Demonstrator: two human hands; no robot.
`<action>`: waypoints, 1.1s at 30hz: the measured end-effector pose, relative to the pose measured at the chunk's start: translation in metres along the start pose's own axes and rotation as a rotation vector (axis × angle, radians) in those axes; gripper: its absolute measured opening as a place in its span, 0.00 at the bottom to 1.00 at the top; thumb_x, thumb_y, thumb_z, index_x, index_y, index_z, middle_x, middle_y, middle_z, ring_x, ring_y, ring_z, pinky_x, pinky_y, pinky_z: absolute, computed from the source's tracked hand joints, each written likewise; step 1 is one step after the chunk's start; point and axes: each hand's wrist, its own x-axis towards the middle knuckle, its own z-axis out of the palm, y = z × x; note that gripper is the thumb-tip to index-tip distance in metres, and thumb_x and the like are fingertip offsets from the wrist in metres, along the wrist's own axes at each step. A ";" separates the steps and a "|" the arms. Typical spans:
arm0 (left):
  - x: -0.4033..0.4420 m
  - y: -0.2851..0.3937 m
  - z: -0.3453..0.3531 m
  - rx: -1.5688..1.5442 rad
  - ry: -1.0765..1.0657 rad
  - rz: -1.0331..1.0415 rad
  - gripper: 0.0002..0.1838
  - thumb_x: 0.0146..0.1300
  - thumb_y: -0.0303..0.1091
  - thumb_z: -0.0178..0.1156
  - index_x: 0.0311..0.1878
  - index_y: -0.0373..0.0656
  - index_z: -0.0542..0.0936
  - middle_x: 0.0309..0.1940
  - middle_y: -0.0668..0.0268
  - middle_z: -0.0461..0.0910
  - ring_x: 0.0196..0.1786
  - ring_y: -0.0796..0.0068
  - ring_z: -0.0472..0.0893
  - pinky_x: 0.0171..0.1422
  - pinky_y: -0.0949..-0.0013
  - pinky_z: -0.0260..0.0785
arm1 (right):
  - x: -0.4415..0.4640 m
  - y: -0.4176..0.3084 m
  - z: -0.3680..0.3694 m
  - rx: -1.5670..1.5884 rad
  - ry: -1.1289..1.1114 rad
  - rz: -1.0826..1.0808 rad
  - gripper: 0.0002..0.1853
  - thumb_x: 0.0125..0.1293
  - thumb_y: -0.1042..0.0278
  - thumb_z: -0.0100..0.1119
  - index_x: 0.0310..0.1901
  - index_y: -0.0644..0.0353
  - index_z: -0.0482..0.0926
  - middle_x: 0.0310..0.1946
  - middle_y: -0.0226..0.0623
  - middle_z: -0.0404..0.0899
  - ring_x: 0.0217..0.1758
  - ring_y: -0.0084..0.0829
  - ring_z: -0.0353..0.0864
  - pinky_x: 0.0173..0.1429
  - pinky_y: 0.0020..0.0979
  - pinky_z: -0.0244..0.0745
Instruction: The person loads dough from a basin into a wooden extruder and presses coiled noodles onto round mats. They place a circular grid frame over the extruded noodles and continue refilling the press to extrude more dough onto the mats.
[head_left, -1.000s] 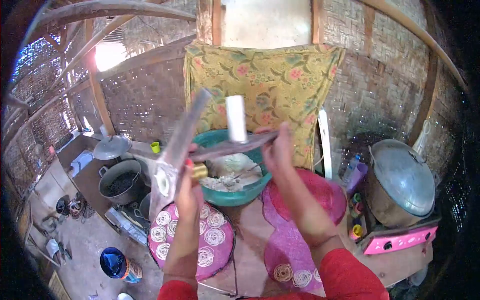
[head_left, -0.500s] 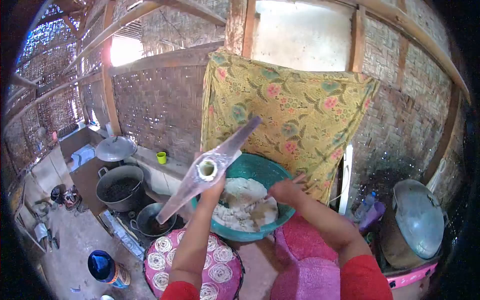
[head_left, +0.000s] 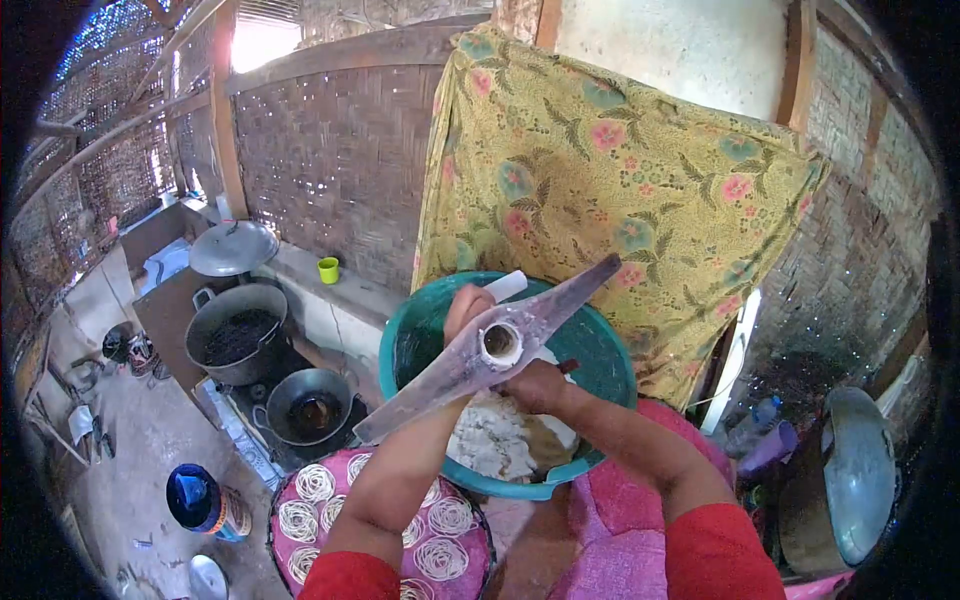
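The winged bar [head_left: 490,347] has come down from in front of the wall cloth [head_left: 600,205] and swung round, so its round hole [head_left: 499,343] faces up toward the camera. That puts it directly over the green basin [head_left: 520,488], with both hands in close to the dough [head_left: 490,435] instead of spread apart.

The left hand [head_left: 466,305] has its grip closed behind the bar, fingers curled, and seems to bear its weight. The right hand [head_left: 535,385] is low at the far side of the hole, next to the dough; a dark red-brown end [head_left: 568,366] shows just past it (perhaps part of a second piece), but how far its fingers close I cannot tell. A white tube [head_left: 508,287] sticks out beyond the left fingers.

The bar is a single slanting length with 2 tapering arms, worn and greyish purple, dusted pale around the hole, which has a whitish rim and a brownish-yellow inside. The dough is white, crumbly and lumpy, with a smoother, tan patch on its right. Below the basin, pale coils [head_left: 440,559] lie on a pink tray [head_left: 474,545].
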 end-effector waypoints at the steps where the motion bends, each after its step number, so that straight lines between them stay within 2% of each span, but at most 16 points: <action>1: -0.003 -0.005 0.001 0.061 -0.023 0.039 0.11 0.40 0.28 0.65 0.26 0.39 0.72 0.29 0.59 0.70 0.33 0.60 0.72 0.38 0.66 0.65 | -0.001 -0.005 -0.006 0.014 0.019 -0.025 0.11 0.48 0.66 0.56 0.33 0.56 0.82 0.26 0.41 0.82 0.31 0.42 0.83 0.38 0.44 0.77; 5: -0.004 0.001 0.001 0.089 -0.105 0.061 0.15 0.36 0.32 0.68 0.26 0.40 0.72 0.28 0.58 0.69 0.33 0.57 0.72 0.37 0.62 0.65 | -0.025 -0.040 -0.101 0.052 -0.216 0.102 0.13 0.51 0.66 0.55 0.38 0.52 0.83 0.26 0.41 0.82 0.31 0.43 0.83 0.38 0.44 0.77; 7: -0.012 -0.004 0.003 0.038 -0.158 -0.042 0.19 0.33 0.38 0.70 0.26 0.40 0.71 0.28 0.57 0.68 0.33 0.55 0.72 0.38 0.60 0.64 | -0.047 -0.034 -0.126 0.161 -0.462 0.257 0.15 0.60 0.61 0.51 0.48 0.42 0.80 0.37 0.42 0.81 0.41 0.44 0.81 0.45 0.42 0.76; 9: -0.012 -0.008 0.003 0.051 -0.207 -0.019 0.18 0.37 0.36 0.71 0.27 0.41 0.71 0.26 0.60 0.69 0.32 0.61 0.72 0.36 0.64 0.64 | -0.078 -0.019 -0.132 0.213 -0.369 0.283 0.16 0.62 0.57 0.50 0.50 0.40 0.79 0.39 0.41 0.82 0.40 0.44 0.81 0.45 0.42 0.76; 11: 0.001 0.012 0.001 0.207 -0.233 0.218 0.21 0.36 0.41 0.73 0.27 0.43 0.71 0.25 0.63 0.67 0.30 0.63 0.71 0.35 0.65 0.64 | -0.106 -0.018 -0.163 0.263 -0.283 0.318 0.16 0.64 0.53 0.48 0.51 0.37 0.79 0.40 0.39 0.82 0.40 0.43 0.81 0.45 0.42 0.75; 13: 0.002 0.014 0.009 0.216 -0.254 0.210 0.22 0.33 0.42 0.73 0.27 0.42 0.71 0.25 0.61 0.67 0.31 0.60 0.70 0.35 0.64 0.64 | -0.135 -0.026 -0.233 0.257 -0.237 0.445 0.15 0.64 0.53 0.51 0.49 0.39 0.80 0.36 0.45 0.81 0.38 0.42 0.82 0.44 0.43 0.76; 17: 0.019 0.019 0.025 0.240 -0.367 0.241 0.22 0.31 0.40 0.71 0.30 0.42 0.74 0.28 0.58 0.69 0.33 0.56 0.71 0.37 0.59 0.63 | -0.185 -0.029 -0.342 0.388 -0.140 0.411 0.15 0.64 0.51 0.53 0.48 0.42 0.81 0.36 0.43 0.82 0.38 0.42 0.82 0.44 0.38 0.75; 19: 0.031 0.032 0.032 0.247 -0.419 0.261 0.18 0.35 0.39 0.69 0.32 0.44 0.76 0.27 0.59 0.70 0.34 0.57 0.72 0.36 0.58 0.63 | -0.205 -0.024 -0.373 0.728 0.016 0.344 0.14 0.64 0.52 0.55 0.44 0.46 0.83 0.27 0.36 0.82 0.27 0.27 0.78 0.34 0.29 0.71; 20: 0.041 0.051 0.035 0.238 -0.419 0.273 0.18 0.35 0.39 0.69 0.32 0.44 0.76 0.27 0.59 0.70 0.34 0.57 0.72 0.36 0.58 0.63 | -0.209 -0.022 -0.387 0.721 0.026 0.352 0.14 0.64 0.52 0.55 0.44 0.46 0.83 0.27 0.36 0.82 0.27 0.27 0.78 0.34 0.29 0.71; 22: 0.058 0.093 0.042 0.193 -0.440 0.315 0.18 0.38 0.40 0.68 0.34 0.45 0.78 0.27 0.60 0.71 0.34 0.58 0.73 0.36 0.59 0.64 | -0.214 -0.019 -0.410 0.564 -0.116 0.549 0.13 0.63 0.54 0.56 0.43 0.49 0.84 0.20 0.35 0.79 0.23 0.19 0.71 0.29 0.27 0.67; 23: 0.067 0.114 0.044 0.190 -0.448 0.348 0.18 0.40 0.41 0.68 0.35 0.46 0.79 0.27 0.61 0.71 0.33 0.58 0.73 0.36 0.59 0.65 | -0.214 -0.031 -0.421 0.223 0.007 0.468 0.11 0.62 0.57 0.57 0.40 0.49 0.84 0.18 0.32 0.77 0.22 0.23 0.74 0.28 0.30 0.67; 24: 0.071 0.114 0.051 0.190 -0.454 0.356 0.18 0.40 0.41 0.68 0.35 0.46 0.79 0.27 0.61 0.71 0.33 0.58 0.73 0.36 0.59 0.65 | -0.209 -0.038 -0.421 0.225 0.016 0.471 0.11 0.62 0.57 0.57 0.40 0.49 0.84 0.18 0.32 0.77 0.22 0.23 0.74 0.28 0.30 0.67; 26: 0.074 0.109 0.065 0.399 -0.463 0.480 0.16 0.40 0.40 0.67 0.35 0.48 0.79 0.26 0.62 0.73 0.32 0.59 0.74 0.35 0.59 0.66 | -0.192 -0.057 -0.417 -0.508 0.139 0.458 0.07 0.58 0.60 0.57 0.34 0.47 0.83 0.20 0.28 0.77 0.27 0.27 0.78 0.29 0.35 0.69; 29: 0.093 0.162 0.061 0.220 -0.440 0.415 0.14 0.42 0.40 0.67 0.35 0.51 0.79 0.26 0.64 0.74 0.32 0.59 0.75 0.36 0.59 0.67 | -0.166 -0.102 -0.394 -0.545 0.085 0.601 0.08 0.54 0.62 0.56 0.35 0.49 0.80 0.29 0.29 0.79 0.32 0.32 0.80 0.31 0.38 0.70; 32: 0.100 0.152 0.055 0.354 -0.479 0.491 0.13 0.43 0.38 0.66 0.35 0.51 0.79 0.28 0.64 0.76 0.33 0.60 0.76 0.37 0.58 0.68 | -0.165 -0.110 -0.373 -0.852 0.280 0.329 0.12 0.53 0.63 0.55 0.40 0.52 0.78 0.32 0.29 0.78 0.34 0.31 0.78 0.31 0.37 0.71; 33: 0.097 0.151 0.048 0.400 -0.534 0.337 0.13 0.43 0.36 0.66 0.35 0.51 0.79 0.29 0.63 0.77 0.34 0.61 0.76 0.38 0.58 0.69 | -0.171 -0.107 -0.369 -0.834 0.292 0.299 0.13 0.53 0.63 0.54 0.42 0.53 0.77 0.31 0.28 0.76 0.34 0.30 0.77 0.31 0.36 0.71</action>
